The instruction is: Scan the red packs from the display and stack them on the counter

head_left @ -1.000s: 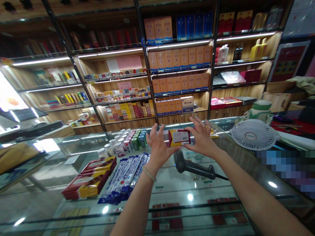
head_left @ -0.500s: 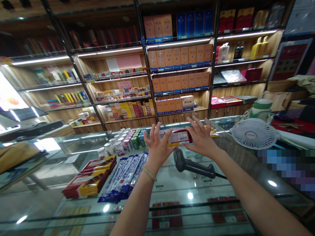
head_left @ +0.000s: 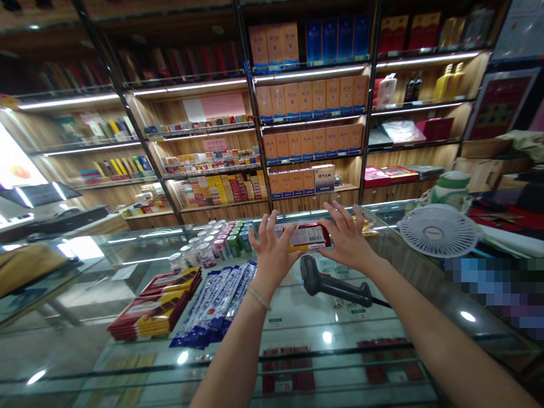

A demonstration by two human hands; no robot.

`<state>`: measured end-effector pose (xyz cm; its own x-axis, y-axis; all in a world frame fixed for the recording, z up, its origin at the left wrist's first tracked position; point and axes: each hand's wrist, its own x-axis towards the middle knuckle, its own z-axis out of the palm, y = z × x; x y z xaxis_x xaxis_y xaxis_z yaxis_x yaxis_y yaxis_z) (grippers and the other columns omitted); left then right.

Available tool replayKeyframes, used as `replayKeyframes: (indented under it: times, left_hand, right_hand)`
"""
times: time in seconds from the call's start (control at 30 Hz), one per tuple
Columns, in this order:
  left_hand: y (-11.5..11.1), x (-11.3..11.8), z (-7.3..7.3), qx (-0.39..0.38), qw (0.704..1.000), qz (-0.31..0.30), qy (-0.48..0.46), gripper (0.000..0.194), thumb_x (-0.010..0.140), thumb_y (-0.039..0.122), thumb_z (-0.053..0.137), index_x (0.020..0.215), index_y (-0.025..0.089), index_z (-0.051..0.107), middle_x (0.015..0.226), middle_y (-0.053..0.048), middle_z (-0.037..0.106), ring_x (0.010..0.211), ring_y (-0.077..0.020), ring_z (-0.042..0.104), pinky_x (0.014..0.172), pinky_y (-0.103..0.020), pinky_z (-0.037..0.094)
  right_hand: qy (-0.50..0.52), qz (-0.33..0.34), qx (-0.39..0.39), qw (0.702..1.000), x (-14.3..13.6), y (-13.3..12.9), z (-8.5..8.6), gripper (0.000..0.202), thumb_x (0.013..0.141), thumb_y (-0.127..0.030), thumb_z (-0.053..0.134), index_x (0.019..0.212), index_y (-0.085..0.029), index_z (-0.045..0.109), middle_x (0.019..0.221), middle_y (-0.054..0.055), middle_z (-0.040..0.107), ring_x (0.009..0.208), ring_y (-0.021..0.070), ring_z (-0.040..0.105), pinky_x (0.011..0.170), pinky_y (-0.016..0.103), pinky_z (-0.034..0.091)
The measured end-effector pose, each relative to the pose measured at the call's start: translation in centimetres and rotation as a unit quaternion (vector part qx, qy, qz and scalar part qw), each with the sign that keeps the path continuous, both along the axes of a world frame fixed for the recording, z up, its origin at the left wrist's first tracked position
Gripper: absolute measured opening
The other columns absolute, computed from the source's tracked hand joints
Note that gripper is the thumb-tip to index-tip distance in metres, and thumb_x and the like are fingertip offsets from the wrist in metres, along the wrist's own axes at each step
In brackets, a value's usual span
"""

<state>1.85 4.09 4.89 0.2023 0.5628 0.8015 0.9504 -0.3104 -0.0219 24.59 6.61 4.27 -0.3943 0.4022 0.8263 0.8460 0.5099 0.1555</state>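
Note:
Between my two hands is a red and yellow packet with a barcode label facing me. My left hand pinches its left end with thumb and index finger, the other fingers raised. My right hand grips the right end in the same way. Just below the packet, a black handheld scanner lies on the glass counter. Left of my left wrist are blue and white long packets in a pile. Farther left lie stacks of red and yellow packets.
Clear and green small containers stand in rows behind the blue packets. A white fan and a green-lidded container are at the right. Shelves of orange boxes rise behind the counter.

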Motion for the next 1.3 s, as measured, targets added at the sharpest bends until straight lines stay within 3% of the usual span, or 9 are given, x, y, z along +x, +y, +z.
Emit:
replayKeyframes:
  times: [0.3, 0.7, 0.83, 1.03, 1.3]
  left_hand:
    - [0.4, -0.5, -0.2, 0.000, 1.000, -0.007, -0.021, 0.072, 0.068, 0.052, 0.089, 0.133, 0.036, 0.065, 0.166, -0.017, 0.033, 0.154, -0.0414, 0.027, 0.121, -0.070, 0.006]
    - [0.6, -1.0, -0.3, -0.005, 0.999, -0.009, -0.039, 0.072, 0.068, 0.049, 0.090, 0.134, 0.035, 0.065, 0.167, -0.018, 0.031, 0.154, -0.0417, 0.027, 0.121, -0.071, 0.008]
    - [0.7, -1.2, -0.4, -0.014, 0.999, -0.003, -0.042, 0.073, 0.069, 0.052, 0.088, 0.136, 0.037, 0.064, 0.167, -0.016, 0.031, 0.155, -0.0414, 0.025, 0.121, -0.071, 0.008]
    - [0.7, -1.2, -0.5, -0.016, 0.999, 0.000, -0.037, 0.075, 0.068, 0.052, 0.089, 0.138, 0.038, 0.062, 0.168, -0.015, 0.029, 0.155, -0.0403, 0.025, 0.122, -0.070, 0.007]
    - [0.7, -1.3, -0.6, -0.017, 0.999, 0.000, -0.038, 0.077, 0.067, 0.052, 0.090, 0.138, 0.039, 0.062, 0.168, -0.015, 0.029, 0.155, -0.0397, 0.026, 0.122, -0.069, 0.007]
  right_hand:
    - [-0.045, -0.009, -0.003, 0.999, -0.7, 0.3, 0.9, 0.058, 0.084, -0.053, 0.072, 0.130, -0.020, 0.058, 0.164, 0.018, 0.037, 0.153, 0.0364, 0.026, 0.124, 0.066, 0.005]
    - [-0.042, -0.050, -0.036, 0.997, -1.6, -1.2, 0.9, 0.071, 0.091, -0.050, 0.066, 0.151, -0.019, 0.045, 0.166, 0.019, 0.032, 0.155, 0.0361, 0.024, 0.124, 0.063, 0.008]
    - [-0.019, -0.075, -0.059, 0.995, -1.9, -2.8, -0.1, 0.079, 0.095, -0.055, 0.059, 0.158, -0.015, 0.034, 0.167, 0.020, 0.029, 0.155, 0.0357, 0.023, 0.124, 0.060, 0.009]
    - [-0.030, -0.089, -0.099, 0.991, -2.3, -5.8, -2.5, 0.084, 0.094, -0.067, 0.053, 0.161, -0.020, 0.032, 0.169, 0.018, 0.025, 0.157, 0.0350, 0.016, 0.124, 0.059, 0.011]
    - [-0.061, -0.086, -0.129, 0.986, -1.5, -7.3, -5.1, 0.088, 0.088, -0.065, 0.062, 0.159, -0.021, 0.035, 0.169, 0.019, 0.026, 0.157, 0.0379, 0.013, 0.122, 0.064, 0.008]
